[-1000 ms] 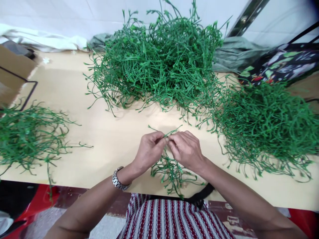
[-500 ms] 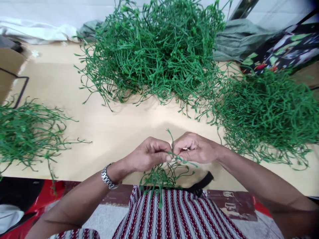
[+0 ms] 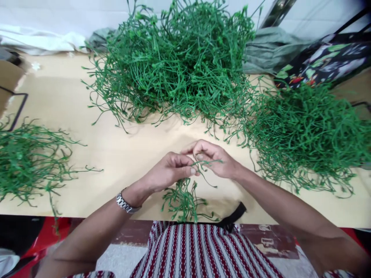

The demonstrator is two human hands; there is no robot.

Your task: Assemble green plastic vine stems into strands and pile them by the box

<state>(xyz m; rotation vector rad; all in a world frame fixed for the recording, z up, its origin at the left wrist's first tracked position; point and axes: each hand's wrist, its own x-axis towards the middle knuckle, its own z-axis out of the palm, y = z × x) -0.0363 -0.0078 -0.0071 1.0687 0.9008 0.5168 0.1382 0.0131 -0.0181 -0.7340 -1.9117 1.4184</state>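
Note:
My left hand (image 3: 171, 170) pinches a few thin green stems (image 3: 203, 164) between thumb and forefinger. Touching the same stems, my right hand (image 3: 216, 158) has its thumb and forefinger drawn together at their upper end. Both hands are close together above the table (image 3: 116, 146). Just below them a small cluster of green stems (image 3: 184, 200) lies at the table's front edge, near the striped clothing on my body.
A large heap of green stems (image 3: 179, 65) fills the back middle. Smaller heaps lie at the right (image 3: 313, 135) and left (image 3: 26, 158). A black strap (image 3: 234, 214) lies by the front edge. A floral bag (image 3: 327, 61) stands at the back right.
My right hand has moved up and left, its fingers now above my left fingertips. The held stems have changed angle, with one end hanging down to the right.

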